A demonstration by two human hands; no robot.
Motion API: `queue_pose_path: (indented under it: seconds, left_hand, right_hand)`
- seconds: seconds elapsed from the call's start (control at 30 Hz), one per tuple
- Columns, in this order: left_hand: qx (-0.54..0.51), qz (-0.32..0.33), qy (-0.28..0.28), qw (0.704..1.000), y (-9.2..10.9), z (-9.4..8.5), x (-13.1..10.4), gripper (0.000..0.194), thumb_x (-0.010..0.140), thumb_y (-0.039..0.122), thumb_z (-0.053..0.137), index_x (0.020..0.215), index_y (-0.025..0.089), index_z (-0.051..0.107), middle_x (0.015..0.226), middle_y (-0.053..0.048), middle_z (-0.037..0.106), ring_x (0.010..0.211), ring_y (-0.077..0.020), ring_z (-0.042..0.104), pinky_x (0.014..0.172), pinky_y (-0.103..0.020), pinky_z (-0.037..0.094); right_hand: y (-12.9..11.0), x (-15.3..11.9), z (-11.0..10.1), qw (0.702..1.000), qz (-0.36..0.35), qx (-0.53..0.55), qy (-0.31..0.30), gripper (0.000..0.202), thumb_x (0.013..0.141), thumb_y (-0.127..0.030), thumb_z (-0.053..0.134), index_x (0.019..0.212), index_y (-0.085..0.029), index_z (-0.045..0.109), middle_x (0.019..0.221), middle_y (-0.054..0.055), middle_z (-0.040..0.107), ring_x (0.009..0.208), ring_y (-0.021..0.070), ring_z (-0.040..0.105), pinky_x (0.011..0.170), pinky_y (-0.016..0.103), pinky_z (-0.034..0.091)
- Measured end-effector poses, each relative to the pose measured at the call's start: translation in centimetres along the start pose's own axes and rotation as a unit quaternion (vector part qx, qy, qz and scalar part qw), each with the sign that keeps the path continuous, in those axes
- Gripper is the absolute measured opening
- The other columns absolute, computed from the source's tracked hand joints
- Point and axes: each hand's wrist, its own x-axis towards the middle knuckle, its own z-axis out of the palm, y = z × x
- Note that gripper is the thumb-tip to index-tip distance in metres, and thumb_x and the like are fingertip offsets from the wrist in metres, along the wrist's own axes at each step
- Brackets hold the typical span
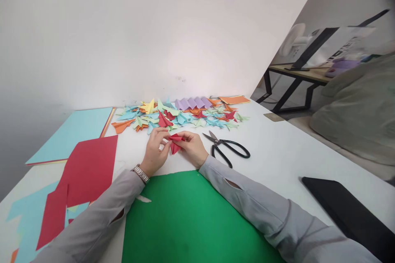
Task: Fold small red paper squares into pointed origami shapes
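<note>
Between my two hands is a small folded piece of red paper (175,144), just beyond the far edge of a green sheet (197,218). My left hand (156,150) pinches its left side, and a silver watch circles that wrist. On the right side, my right hand (191,147) grips the same piece with thumb and fingers. Black-handled scissors (226,146) lie to the right of my right hand, blades pointing up and left. Behind my hands spreads a pile of folded paper shapes (182,118) in several colours.
Light blue sheets (74,131) and red sheets (92,166) lie at the left, with cut pieces nearer me. A purple pleated paper (193,103) and orange sheets (235,100) rest by the wall. A black flat object (345,209) is at right; a person (361,102) sits beyond.
</note>
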Motion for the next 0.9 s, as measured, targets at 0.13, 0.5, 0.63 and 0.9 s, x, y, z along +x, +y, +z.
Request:
queue_pose_path:
  seconds: [0.13, 0.5, 0.63, 0.9]
  left_hand:
    - [-0.015, -0.008, 0.003, 1.0, -0.3, 0.0, 0.0, 0.01, 0.082, 0.013, 0.055, 0.089, 0.018, 0.061, 0.098, -0.008, 0.053, 0.087, -0.0157, 0.059, 0.058, -0.024, 0.057]
    - [-0.125, -0.098, -0.001, 0.987, -1.1, 0.4, -0.2, 0.008, 0.077, 0.018, 0.062, 0.081, 0.018, 0.069, 0.084, -0.004, 0.059, 0.063, -0.0112, 0.062, 0.055, -0.025, 0.058]
    - [-0.118, -0.118, -0.003, 0.986, -0.8, 0.1, 0.0, 0.008, 0.077, 0.022, 0.063, 0.078, 0.018, 0.07, 0.079, -0.003, 0.061, 0.055, -0.0094, 0.06, 0.052, -0.024, 0.055]
    - [0.014, 0.008, 0.027, 1.0, -0.6, -0.1, 0.2, 0.005, 0.078, 0.019, 0.065, 0.076, 0.019, 0.07, 0.078, -0.004, 0.063, 0.071, -0.0138, 0.061, 0.062, -0.027, 0.051]
  right_hand:
    - [-0.1, 0.0, 0.0, 1.0, 0.013, 0.018, 0.009, 0.013, 0.054, -0.022, 0.077, 0.065, -0.018, 0.07, 0.064, 0.0, 0.068, 0.056, 0.0122, 0.056, 0.056, 0.027, 0.043]
    - [-0.2, -0.1, 0.0, 1.0, 0.023, 0.005, 0.012, 0.01, 0.054, -0.019, 0.072, 0.064, -0.018, 0.07, 0.056, -0.001, 0.064, 0.046, 0.0096, 0.047, 0.046, 0.024, 0.034]
    - [-0.1, 0.0, 0.0, 1.0, 0.009, -0.002, 0.007, 0.01, 0.055, -0.022, 0.074, 0.064, -0.019, 0.071, 0.058, -0.001, 0.064, 0.051, 0.0108, 0.049, 0.049, 0.025, 0.037]
    - [0.3, 0.1, -0.2, 0.998, -0.033, -0.057, -0.016, 0.007, 0.061, -0.024, 0.072, 0.066, -0.019, 0.07, 0.062, -0.001, 0.063, 0.06, 0.0137, 0.053, 0.061, 0.029, 0.042]
